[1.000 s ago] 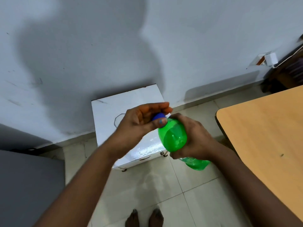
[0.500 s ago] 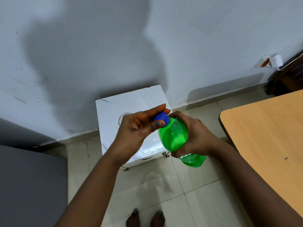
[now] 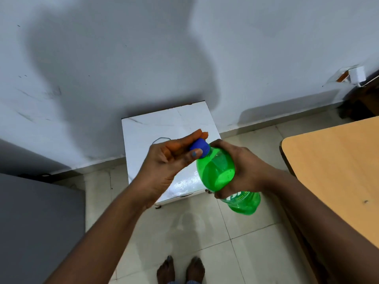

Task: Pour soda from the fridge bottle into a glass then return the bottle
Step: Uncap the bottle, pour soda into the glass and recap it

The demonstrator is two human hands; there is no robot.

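Note:
A green plastic soda bottle is held in the air in front of me, tilted with its neck toward the upper left. My right hand wraps around the bottle's upper body. The blue cap sits on the neck, and my left hand pinches it between thumb and fingers. The bottle's lower part with its white label sticks out below my right hand. No glass is in view.
A white box-shaped cabinet stands against the wall below my hands. A wooden table fills the right side. A grey appliance top is at the lower left. My bare feet stand on the tiled floor.
My left hand's fingers have turned around the blue cap, with the fingertips now stretched out past it. The bottle stays in my right hand, in nearly the same place.

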